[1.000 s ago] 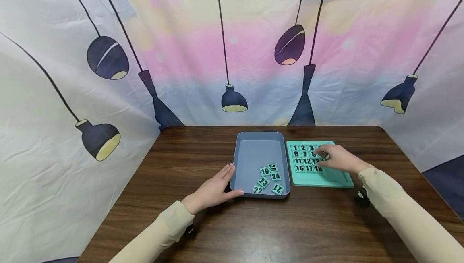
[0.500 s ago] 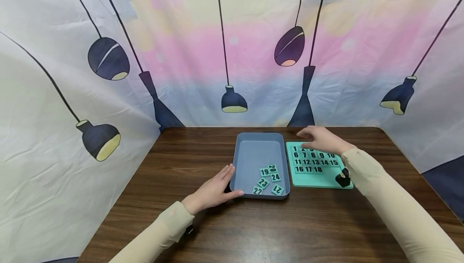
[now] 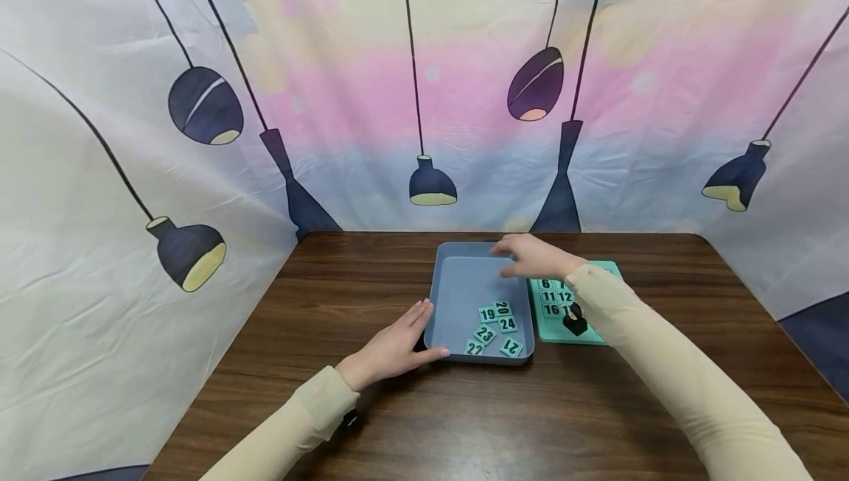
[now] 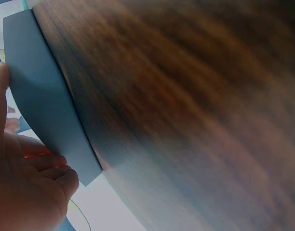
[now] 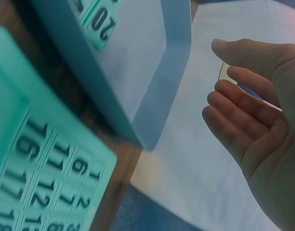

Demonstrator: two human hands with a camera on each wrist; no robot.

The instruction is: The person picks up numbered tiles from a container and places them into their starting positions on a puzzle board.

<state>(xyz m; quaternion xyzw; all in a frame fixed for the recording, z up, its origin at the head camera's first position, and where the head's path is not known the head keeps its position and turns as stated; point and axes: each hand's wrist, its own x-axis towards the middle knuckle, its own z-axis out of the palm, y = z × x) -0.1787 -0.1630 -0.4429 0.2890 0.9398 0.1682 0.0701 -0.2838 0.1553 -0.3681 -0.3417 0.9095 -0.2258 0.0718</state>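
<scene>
A blue-grey tray (image 3: 458,282) stands on the table with several green number tiles, among them tile 23 (image 3: 485,334) and tile 20 (image 5: 103,24). My left hand (image 3: 391,345) rests against the tray's near-left corner, fingers along the side wall and thumb at the front rim. Over the tray's far right part hovers my right hand (image 3: 530,255), its fingers loosely bent and nothing between them in the right wrist view. To the tray's right lies a green number board (image 3: 550,328), rows of numbered tiles set in it, partly hidden under my right forearm.
The brown wooden table (image 3: 318,289) reaches back to a hanging cloth (image 3: 358,98) printed with lamps. A dark device (image 3: 575,319) sits at my right wrist, over the board.
My right hand has left the board's number grid, rising and travelling left until it is above the tray. The left hand and the loose tiles stay where they were.
</scene>
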